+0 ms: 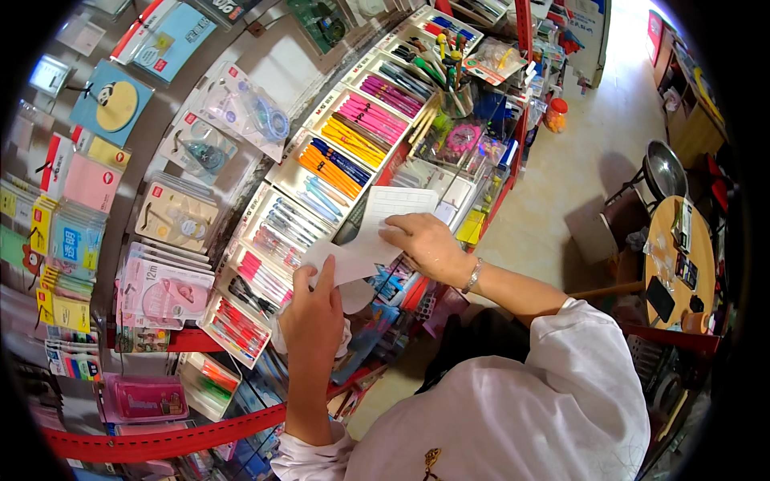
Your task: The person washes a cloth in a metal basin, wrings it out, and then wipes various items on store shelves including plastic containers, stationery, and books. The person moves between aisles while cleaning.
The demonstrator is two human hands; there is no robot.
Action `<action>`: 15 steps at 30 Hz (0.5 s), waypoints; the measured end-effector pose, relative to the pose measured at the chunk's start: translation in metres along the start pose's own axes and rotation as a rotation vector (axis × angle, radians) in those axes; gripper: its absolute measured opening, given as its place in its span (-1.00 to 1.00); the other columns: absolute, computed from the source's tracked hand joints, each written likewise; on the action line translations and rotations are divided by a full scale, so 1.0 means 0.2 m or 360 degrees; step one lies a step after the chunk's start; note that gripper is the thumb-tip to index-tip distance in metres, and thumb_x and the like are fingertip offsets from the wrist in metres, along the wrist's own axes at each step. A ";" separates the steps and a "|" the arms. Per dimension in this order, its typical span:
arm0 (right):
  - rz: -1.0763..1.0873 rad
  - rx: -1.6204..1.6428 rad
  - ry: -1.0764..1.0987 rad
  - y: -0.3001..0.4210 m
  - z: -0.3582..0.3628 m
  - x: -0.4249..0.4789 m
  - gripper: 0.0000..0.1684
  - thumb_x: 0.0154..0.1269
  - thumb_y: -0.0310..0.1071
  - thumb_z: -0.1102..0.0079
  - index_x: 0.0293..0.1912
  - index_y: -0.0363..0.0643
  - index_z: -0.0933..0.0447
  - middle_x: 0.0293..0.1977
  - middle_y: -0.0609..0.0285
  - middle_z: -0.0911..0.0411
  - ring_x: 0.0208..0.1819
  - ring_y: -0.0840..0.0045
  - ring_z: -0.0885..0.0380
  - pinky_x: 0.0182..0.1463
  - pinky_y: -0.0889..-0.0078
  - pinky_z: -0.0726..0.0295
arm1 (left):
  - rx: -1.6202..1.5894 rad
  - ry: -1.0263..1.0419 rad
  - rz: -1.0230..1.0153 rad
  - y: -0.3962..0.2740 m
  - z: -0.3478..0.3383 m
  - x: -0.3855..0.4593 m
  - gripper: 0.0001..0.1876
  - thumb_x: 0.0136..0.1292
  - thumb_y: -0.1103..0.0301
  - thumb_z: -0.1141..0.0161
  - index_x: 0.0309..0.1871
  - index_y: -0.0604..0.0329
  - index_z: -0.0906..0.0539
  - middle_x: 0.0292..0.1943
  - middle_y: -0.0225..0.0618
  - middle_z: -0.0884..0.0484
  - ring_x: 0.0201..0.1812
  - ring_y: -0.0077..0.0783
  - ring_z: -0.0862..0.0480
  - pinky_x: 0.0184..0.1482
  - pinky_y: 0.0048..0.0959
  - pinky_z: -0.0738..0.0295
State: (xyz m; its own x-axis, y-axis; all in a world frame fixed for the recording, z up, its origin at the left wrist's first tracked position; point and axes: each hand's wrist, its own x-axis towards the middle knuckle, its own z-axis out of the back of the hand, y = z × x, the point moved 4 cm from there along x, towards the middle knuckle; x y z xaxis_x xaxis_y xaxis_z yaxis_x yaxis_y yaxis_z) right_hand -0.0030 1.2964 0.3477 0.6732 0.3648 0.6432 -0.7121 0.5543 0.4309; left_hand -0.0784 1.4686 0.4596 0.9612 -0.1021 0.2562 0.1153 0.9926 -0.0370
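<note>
My right hand [430,246], with a metal bracelet at its wrist, pinches a white paper sheet [397,207] that carries faint printed lines. The lower left part of the paper is bent, and my left hand [313,309] holds it between thumb and fingers. Something white and crumpled [343,340] shows beside and partly behind my left palm; I cannot tell what it is. Beneath the paper, white trays of pens stand in a row. Pink-capped pens [261,276] and a tray of red pens [234,330] lie closest to my left hand.
Carded correction tapes [264,114] and sticky-note packs [174,42] hang at left. A pen cup [457,99] stands farther along the shelf. Red shelf edging [180,436] runs below. Rightward, a round wooden stool [680,264] carries a dark phone [660,299], near a metal basin [666,168].
</note>
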 end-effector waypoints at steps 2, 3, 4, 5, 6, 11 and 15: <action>-0.0049 0.0006 -0.0095 0.05 0.08 0.04 -0.52 -0.03 -0.47 -0.22 0.00 -0.18 -0.55 -0.06 0.10 -0.58 -0.10 0.24 -0.60 -0.08 0.23 -0.59 | -0.0097 -0.0156 -0.0019 0.02 0.03 -0.03 -0.62 0.28 0.48 -0.13 0.17 -0.01 -0.61 -0.10 -0.19 -0.60 -0.30 -0.11 -0.68 -0.27 -0.30 -0.58; -0.0074 0.0014 -0.0140 0.09 0.14 0.07 -0.56 0.00 -0.46 -0.19 -0.03 -0.21 -0.55 -0.10 0.11 -0.59 -0.16 0.27 -0.62 -0.16 0.26 -0.62 | -0.0221 -0.0156 -0.0023 0.04 0.03 -0.05 -0.62 0.27 0.49 -0.12 0.17 0.05 -0.60 -0.12 -0.18 -0.61 -0.29 -0.12 -0.69 -0.27 -0.29 -0.58; -0.0014 0.0023 -0.0283 0.16 0.19 0.10 -0.58 -0.02 -0.47 -0.19 -0.06 -0.24 -0.54 -0.23 0.12 -0.60 -0.32 0.27 -0.63 -0.36 0.29 -0.62 | -0.0346 -0.0155 -0.0018 0.08 0.01 -0.07 -0.62 0.26 0.50 -0.12 0.16 0.10 -0.60 -0.15 -0.17 -0.63 -0.28 -0.12 -0.69 -0.27 -0.29 -0.58; -0.0029 0.0072 -0.0248 0.21 0.22 0.12 -0.54 -0.05 -0.48 -0.22 -0.04 -0.23 -0.54 -0.19 0.09 -0.61 -0.29 0.23 -0.63 -0.32 0.28 -0.62 | -0.0472 -0.0153 -0.0016 0.10 0.00 -0.09 -0.61 0.25 0.51 -0.12 0.16 0.15 -0.59 -0.17 -0.17 -0.64 -0.26 -0.13 -0.70 -0.27 -0.28 -0.58; -0.0045 0.0116 -0.0218 0.26 0.24 0.13 -0.49 -0.08 -0.49 -0.26 -0.01 -0.23 -0.55 -0.14 0.06 -0.61 -0.27 0.20 -0.64 -0.28 0.27 -0.63 | -0.0716 -0.0092 0.0139 0.12 -0.02 -0.11 -0.62 0.25 0.52 -0.11 0.15 0.18 -0.59 -0.20 -0.17 -0.65 -0.27 -0.16 -0.69 -0.27 -0.31 -0.57; 0.0007 0.0145 -0.0190 0.48 0.29 0.15 -0.43 -0.12 -0.45 -0.34 0.01 -0.27 -0.53 -0.14 0.06 -0.60 -0.30 0.17 -0.63 -0.30 0.24 -0.62 | -0.1436 -0.0311 0.0346 0.10 -0.09 -0.20 -0.66 0.20 0.59 -0.10 0.07 0.29 -0.59 -0.22 -0.15 -0.64 -0.26 -0.34 -0.66 -0.23 -0.42 -0.54; 0.0136 -0.0062 -0.0268 0.54 0.31 0.14 -0.42 -0.11 -0.46 -0.28 0.03 -0.30 -0.52 -0.08 0.07 -0.57 -0.25 0.25 -0.58 -0.24 0.26 -0.59 | -0.1021 -0.0565 0.0302 0.10 -0.01 -0.25 -0.64 0.10 0.67 -0.12 0.01 0.27 -0.61 -0.16 -0.11 -0.62 -0.18 -0.19 -0.66 -0.13 -0.36 -0.55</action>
State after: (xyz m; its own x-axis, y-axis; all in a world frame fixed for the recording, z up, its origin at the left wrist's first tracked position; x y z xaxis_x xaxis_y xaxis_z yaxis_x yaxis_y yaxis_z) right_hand -0.0733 1.3200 0.4521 0.5652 0.2832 0.7748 -0.7549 0.5564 0.3473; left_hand -0.1236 1.4942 0.4441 0.8531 0.2015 0.4812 0.1836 0.7474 -0.6385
